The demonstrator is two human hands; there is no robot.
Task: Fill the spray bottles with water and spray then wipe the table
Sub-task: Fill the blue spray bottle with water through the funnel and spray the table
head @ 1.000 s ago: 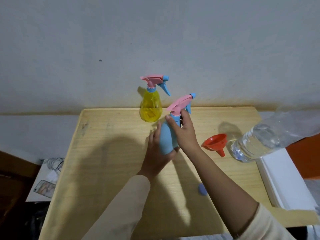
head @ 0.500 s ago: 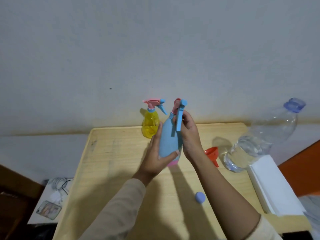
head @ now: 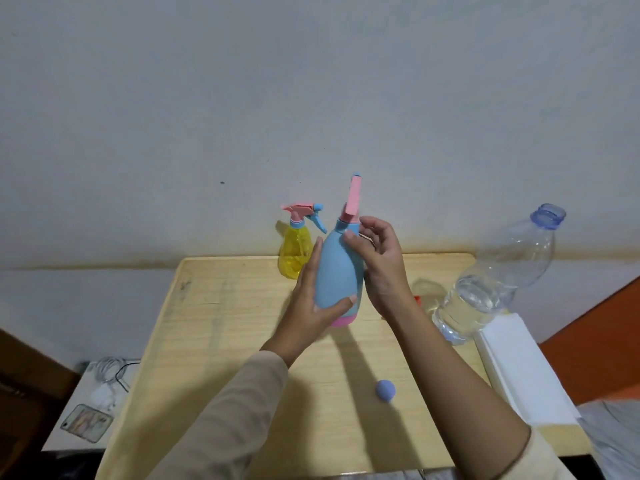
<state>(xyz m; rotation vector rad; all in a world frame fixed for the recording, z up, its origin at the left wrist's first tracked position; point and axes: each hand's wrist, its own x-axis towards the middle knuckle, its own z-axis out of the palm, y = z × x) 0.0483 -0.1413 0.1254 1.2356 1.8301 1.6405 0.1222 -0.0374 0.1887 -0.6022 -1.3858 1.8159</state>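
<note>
Holding blue spray bottle [head: 337, 271] above table [head: 221, 306]; left hand [head: 308, 306], right hand [head: 381, 261].

1 head view, looking forward-down, close over table [head: 221, 327].

Hiding all but a red sliver of the funnel [head: 417, 299] behind the wrist of the right hand [head: 381, 265], at three o'clock from the blue spray bottle [head: 337, 271]. Covering that bottle's nine o'clock flank with the left hand [head: 308, 306] and masking its collar under curled right fingers. Presenting the pink spray head [head: 353, 199] edge-on, leaving trigger and nozzle impossible to make out. Blocking the four o'clock side of the yellow spray bottle [head: 294, 252] behind left fingers. Cutting both sleeves and the near edge of the table [head: 225, 323] at six o'clock. Cropping an orange surface [head: 606, 341] and grey fabric [head: 613, 441] at the three-to-four o'clock border. Showing the phone [head: 86, 422] at seven o'clock too small for detail.
</note>
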